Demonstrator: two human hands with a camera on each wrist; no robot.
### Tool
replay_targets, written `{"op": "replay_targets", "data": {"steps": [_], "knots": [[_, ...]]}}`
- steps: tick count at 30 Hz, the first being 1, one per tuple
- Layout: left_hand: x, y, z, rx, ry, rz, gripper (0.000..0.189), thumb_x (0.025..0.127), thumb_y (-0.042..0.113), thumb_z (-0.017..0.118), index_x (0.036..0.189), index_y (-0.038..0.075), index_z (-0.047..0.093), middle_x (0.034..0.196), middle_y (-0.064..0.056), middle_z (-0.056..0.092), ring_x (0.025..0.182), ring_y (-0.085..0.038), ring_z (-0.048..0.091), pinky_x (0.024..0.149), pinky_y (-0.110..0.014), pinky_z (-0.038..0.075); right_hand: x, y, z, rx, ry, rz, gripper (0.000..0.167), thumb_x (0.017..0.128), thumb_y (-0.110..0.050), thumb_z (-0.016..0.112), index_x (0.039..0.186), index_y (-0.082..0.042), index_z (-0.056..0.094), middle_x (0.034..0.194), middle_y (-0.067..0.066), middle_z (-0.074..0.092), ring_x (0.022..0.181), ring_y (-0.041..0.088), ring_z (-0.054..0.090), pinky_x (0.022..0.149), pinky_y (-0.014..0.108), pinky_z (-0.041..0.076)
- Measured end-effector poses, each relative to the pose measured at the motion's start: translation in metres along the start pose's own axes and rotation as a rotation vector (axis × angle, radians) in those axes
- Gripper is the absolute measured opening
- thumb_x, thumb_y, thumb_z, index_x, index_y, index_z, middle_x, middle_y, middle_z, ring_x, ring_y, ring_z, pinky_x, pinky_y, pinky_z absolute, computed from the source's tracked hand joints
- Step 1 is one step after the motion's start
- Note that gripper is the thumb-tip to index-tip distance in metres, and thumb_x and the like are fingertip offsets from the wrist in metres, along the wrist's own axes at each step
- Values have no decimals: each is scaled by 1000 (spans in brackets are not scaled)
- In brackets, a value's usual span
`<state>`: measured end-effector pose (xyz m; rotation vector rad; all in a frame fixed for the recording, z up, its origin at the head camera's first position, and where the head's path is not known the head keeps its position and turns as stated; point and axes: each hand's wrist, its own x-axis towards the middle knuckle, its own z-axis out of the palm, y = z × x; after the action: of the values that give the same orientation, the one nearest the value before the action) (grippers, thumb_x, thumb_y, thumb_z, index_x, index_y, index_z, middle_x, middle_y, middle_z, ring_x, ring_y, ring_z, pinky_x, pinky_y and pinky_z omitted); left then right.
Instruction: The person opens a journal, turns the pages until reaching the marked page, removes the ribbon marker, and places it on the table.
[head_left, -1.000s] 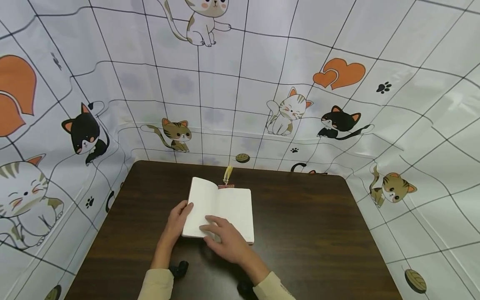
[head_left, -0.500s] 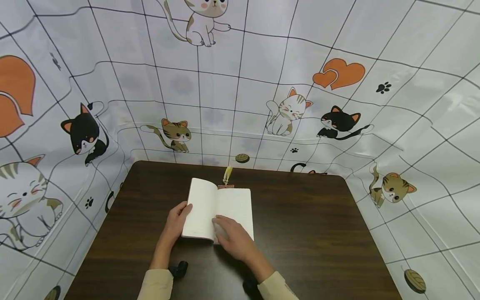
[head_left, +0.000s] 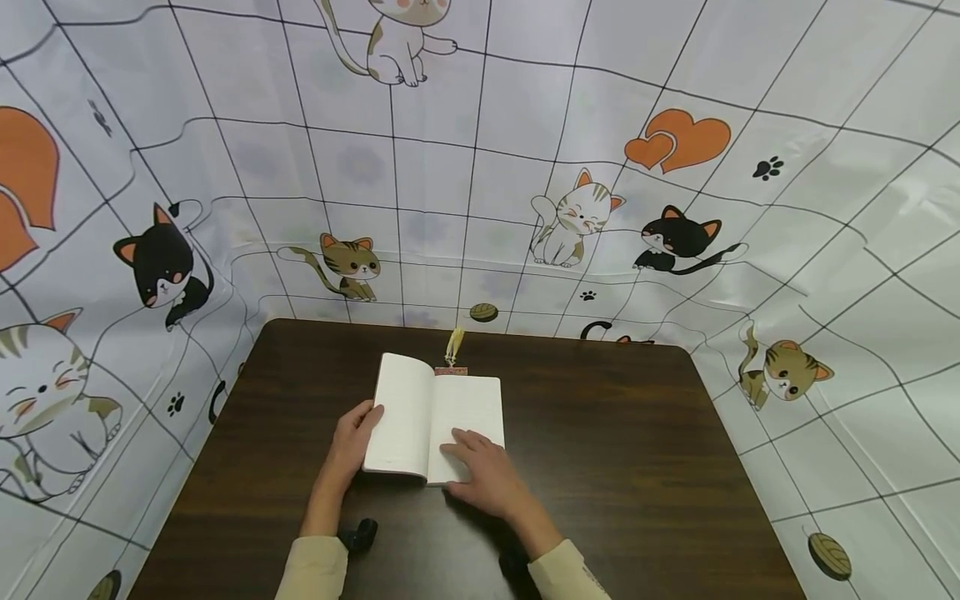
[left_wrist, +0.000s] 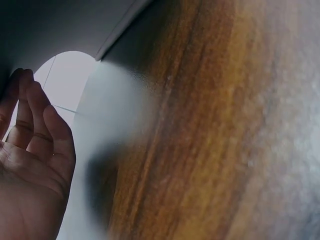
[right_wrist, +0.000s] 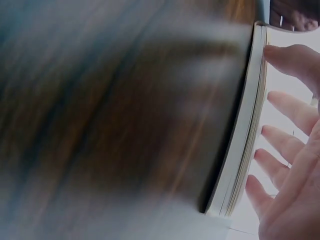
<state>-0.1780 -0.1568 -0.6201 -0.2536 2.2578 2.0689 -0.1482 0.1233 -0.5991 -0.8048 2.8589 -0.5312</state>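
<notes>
Book (head_left: 402,412): paper pages (head_left: 468,407), white, matt and smooth; page edges (right_wrist: 245,137) show as fine stacked layers. Table (head_left: 637,458): dark wood-grain top, smooth, semi-gloss, with a pale sheen on the near side; solid wood or laminate cannot be determined. Backdrop (head_left: 435,167): thin printed sheeting, lightly creased, faintly glossy at right; cloth or plastic not established. Sleeves (head_left: 311,568): beige cloth, matt. Wrist device (head_left: 362,535): black, apparently plastic. Tassel (head_left: 454,340): yellow, thread-like. Tag (head_left: 451,372): reddish, material too small to tell.
</notes>
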Motion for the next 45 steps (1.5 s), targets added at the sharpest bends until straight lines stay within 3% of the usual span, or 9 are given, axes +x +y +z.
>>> {"op": "replay_targets", "data": {"steps": [10, 19, 33, 45], "knots": [[3, -2, 0, 17, -11, -13, 42, 114, 42, 52, 129, 5, 68, 93, -2, 64, 80, -17, 61, 73, -31, 52, -4, 8, -8, 20, -30, 5, 58, 96, -37, 82, 149, -25, 64, 166, 6, 51, 150, 30, 50, 116, 57, 46], [5, -7, -3, -3, -4, -33, 37, 114, 39, 54, 119, 5, 67, 86, -1, 60, 74, -18, 59, 70, -31, 51, -3, 9, -10, 8, -64, -27, 51, 100, -39, 77, 148, -24, 66, 165, 4, 53, 151, 29, 51, 116, 56, 48], [3, -5, -4, 48, 6, -24, 45, 114, 44, 52, 133, 6, 67, 98, -5, 64, 84, -18, 61, 76, -31, 52, -6, 4, -4, -245, 60, -115, 39, 97, -32, 80, 136, -25, 74, 151, 1, 66, 137, 17, 65, 100, 40, 59], [2, -6, -3, 26, 3, -39, 41, 114, 42, 52, 124, 4, 65, 92, -4, 60, 82, -19, 57, 75, -32, 49, -9, 9, -9, -214, 54, -28, 40, 96, -24, 78, 135, -27, 72, 150, -4, 67, 136, 19, 64, 103, 48, 57]]}}
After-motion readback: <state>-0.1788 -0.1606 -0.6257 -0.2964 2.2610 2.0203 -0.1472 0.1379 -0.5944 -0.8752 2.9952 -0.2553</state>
